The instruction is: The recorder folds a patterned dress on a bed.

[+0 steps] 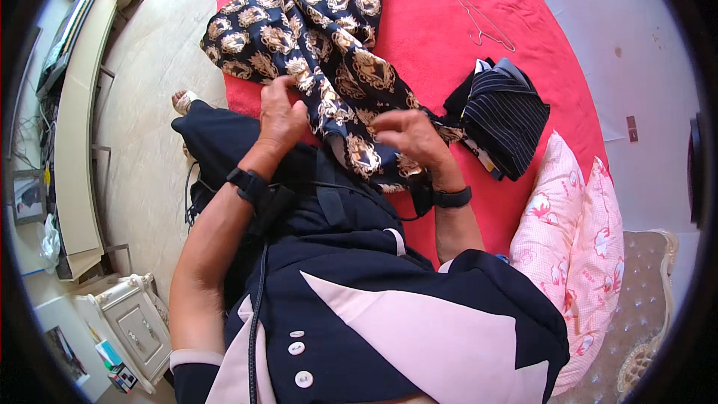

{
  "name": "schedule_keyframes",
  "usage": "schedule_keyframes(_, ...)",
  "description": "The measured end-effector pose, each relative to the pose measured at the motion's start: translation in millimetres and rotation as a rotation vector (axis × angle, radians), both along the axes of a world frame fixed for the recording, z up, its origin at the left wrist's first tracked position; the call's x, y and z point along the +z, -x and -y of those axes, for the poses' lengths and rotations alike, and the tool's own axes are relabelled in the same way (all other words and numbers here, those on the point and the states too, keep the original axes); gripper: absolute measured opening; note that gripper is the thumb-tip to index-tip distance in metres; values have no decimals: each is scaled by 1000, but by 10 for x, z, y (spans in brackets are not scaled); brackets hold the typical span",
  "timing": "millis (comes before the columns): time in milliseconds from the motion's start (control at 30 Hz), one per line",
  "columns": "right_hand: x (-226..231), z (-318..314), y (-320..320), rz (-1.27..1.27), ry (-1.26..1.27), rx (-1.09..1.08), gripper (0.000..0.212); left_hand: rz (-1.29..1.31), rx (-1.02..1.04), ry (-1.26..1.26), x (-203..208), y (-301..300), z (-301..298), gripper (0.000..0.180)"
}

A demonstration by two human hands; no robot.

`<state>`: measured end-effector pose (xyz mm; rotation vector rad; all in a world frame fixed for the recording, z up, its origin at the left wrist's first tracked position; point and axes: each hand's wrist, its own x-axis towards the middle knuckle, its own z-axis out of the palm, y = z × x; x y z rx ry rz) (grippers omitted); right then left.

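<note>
A shiny black garment with a gold medallion print (pixel 351 67) lies spread and partly bunched on the red bed cover, in front of my lap. Its exact kind is unclear. My left hand (pixel 283 118) is at its left edge, fingertips bent against the cloth and thumb held apart. Over its lower right part hovers my right hand (pixel 413 137), fingers pointing left and spread from the thumb; no cloth shows pinched in it. Right of that hand, a pile of folded dark clothes (pixel 505 116) has a pinstriped piece on top.
A thin wire hanger (pixel 485 24) lies on the red bed cover (pixel 426 0) beyond the pile. Pink patterned pillows (pixel 553 217) rest at my right. Along the left stand a long low cabinet (pixel 78 142) and a white cabinet (pixel 138 325). A dark cord (pixel 258 314) hangs across my front.
</note>
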<state>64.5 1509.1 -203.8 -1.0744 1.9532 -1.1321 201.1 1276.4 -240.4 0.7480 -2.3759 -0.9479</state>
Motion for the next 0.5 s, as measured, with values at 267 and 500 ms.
schedule_keyframes(267,-459,133,446,-819,-246,-484,39,325,-726,122,-71,191,-112,19)
schedule_keyframes(500,-233,16,554,-741,-64,-514,40,268,-792,-29,-249,138,52,16)
